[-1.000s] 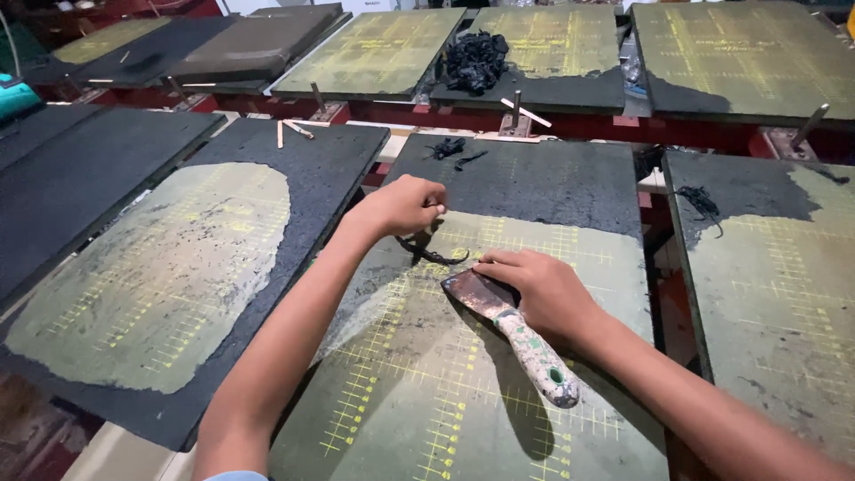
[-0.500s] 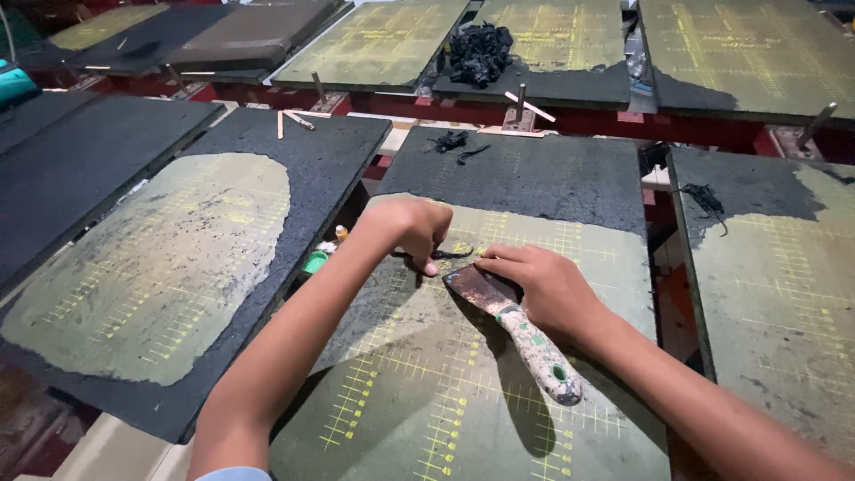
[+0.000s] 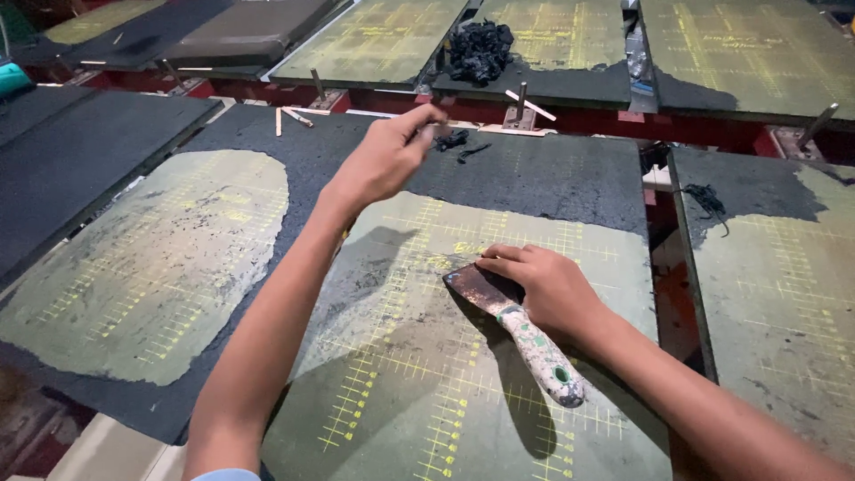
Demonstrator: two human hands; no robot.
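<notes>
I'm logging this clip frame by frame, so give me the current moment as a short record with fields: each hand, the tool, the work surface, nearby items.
Left hand: left hand raised over the far end of the board, fingertips pinched; what they hold is too small to tell
Right hand: right hand pressing down on the scraper
Tool: scraper, rusty blade, paint-flecked pale handle, lying flat on the board
Work surface: green gridded board, black coating left at its far end
Nearby: black scraps piled on a farther board

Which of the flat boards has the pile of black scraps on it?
The far-row board straight ahead of the raised left hand carries the black scrap pile; its neighbours in that row carry no such heap.
</notes>
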